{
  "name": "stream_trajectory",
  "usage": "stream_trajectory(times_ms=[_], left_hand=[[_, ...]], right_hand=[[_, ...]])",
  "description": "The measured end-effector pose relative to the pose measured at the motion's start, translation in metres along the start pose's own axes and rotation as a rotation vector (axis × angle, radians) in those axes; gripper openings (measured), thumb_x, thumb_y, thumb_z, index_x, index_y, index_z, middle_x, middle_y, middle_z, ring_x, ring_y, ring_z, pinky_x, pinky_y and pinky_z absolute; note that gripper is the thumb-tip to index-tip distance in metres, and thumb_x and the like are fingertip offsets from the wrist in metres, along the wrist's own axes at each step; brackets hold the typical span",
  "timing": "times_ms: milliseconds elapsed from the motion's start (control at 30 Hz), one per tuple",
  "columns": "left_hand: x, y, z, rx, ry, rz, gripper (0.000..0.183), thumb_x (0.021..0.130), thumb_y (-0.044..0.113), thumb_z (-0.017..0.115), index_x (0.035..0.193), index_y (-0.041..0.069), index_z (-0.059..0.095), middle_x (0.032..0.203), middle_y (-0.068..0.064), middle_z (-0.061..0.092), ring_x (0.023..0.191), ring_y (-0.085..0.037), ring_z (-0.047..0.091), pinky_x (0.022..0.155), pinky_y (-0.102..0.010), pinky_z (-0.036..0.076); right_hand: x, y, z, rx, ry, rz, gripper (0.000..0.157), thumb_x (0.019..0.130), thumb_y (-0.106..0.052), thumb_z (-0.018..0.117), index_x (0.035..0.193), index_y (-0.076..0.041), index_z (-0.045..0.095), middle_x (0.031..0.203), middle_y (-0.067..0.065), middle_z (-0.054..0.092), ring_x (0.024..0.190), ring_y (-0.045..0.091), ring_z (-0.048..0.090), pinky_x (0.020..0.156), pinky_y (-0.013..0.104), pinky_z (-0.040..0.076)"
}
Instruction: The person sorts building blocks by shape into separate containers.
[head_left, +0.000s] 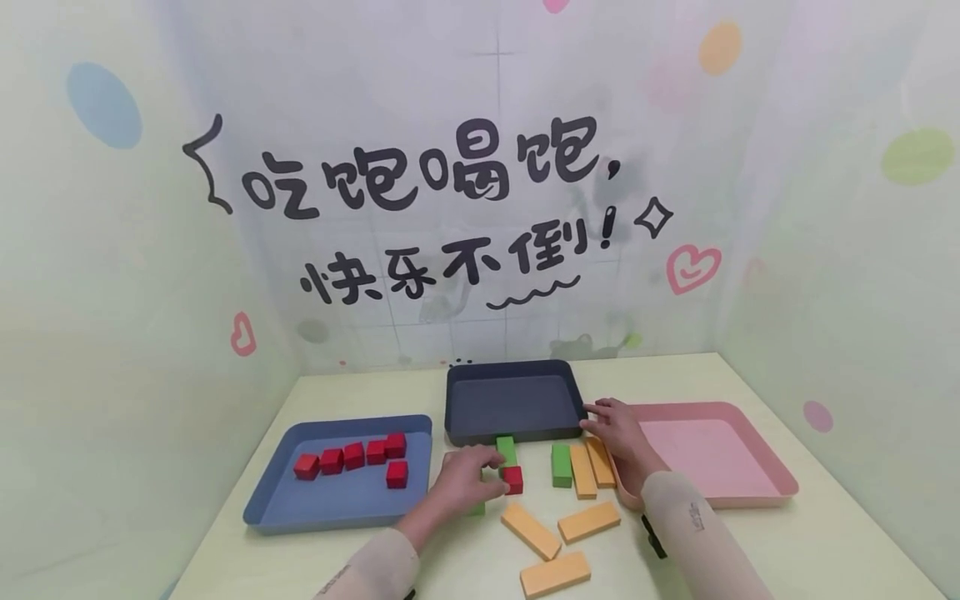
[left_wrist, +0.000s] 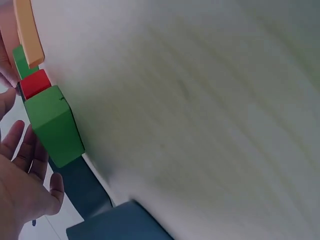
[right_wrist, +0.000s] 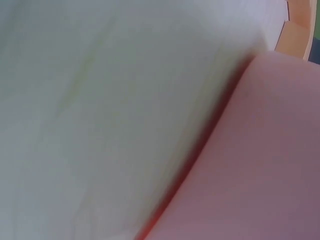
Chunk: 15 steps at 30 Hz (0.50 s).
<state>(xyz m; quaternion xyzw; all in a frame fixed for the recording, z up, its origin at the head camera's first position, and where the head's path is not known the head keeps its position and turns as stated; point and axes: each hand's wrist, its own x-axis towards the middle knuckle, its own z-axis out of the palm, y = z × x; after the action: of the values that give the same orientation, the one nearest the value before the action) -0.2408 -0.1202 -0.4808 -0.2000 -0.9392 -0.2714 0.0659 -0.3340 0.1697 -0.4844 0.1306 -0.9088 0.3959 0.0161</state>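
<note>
My left hand (head_left: 465, 479) reaches over the table with its thumb and index finger spread beside a red cube (head_left: 512, 480). Behind that cube lies a green block (head_left: 507, 450). Another green block (head_left: 477, 508) is mostly hidden under the hand; in the left wrist view a green block (left_wrist: 55, 125) stands large before the relaxed fingers, with the red cube (left_wrist: 35, 83) past it. My right hand (head_left: 618, 433) hovers at the left rim of the pink tray (head_left: 753, 502), fingers extended towards the right edge of the dark navy tray (head_left: 513, 436). It holds nothing.
On the left, a blue tray (head_left: 330, 504) contains several red cubes (head_left: 354, 455). A green block (head_left: 561, 465) stands beside two orange blocks (head_left: 582, 472) left of the pink tray. Three more orange blocks (head_left: 588, 522) lie scattered nearer the front. Behind the table is a printed wall (head_left: 390, 333).
</note>
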Motion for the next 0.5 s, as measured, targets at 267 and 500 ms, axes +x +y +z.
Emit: stream_trajectory(times_ms=[267,500], left_hand=[[0.003,0.007,0.008,0.111,-0.029,0.010,0.032,0.071,0.033,0.074,0.100,0.019,0.068,0.086,0.010,0.061,0.084,-0.009,0.054,0.073,-0.037,0.032],[0.005,0.015,0.009,0.104,-0.067,-0.019,0.030,0.072,0.033,0.074,0.097,0.019,0.068,0.085,0.012,0.058,0.085,-0.009,0.052,0.073,-0.033,0.033]], right_hand=[[0.000,0.002,0.001,-0.007,-0.004,-0.011,0.045,0.088,-0.025,0.059,0.125,0.000,0.052,0.133,0.026,0.036,0.123,0.045,0.027,0.098,0.056,0.022],[-0.002,0.001,0.000,0.001,0.002,-0.017,0.044,0.088,-0.023,0.059,0.124,0.001,0.053,0.132,0.027,0.036,0.123,0.045,0.028,0.098,0.057,0.022]])
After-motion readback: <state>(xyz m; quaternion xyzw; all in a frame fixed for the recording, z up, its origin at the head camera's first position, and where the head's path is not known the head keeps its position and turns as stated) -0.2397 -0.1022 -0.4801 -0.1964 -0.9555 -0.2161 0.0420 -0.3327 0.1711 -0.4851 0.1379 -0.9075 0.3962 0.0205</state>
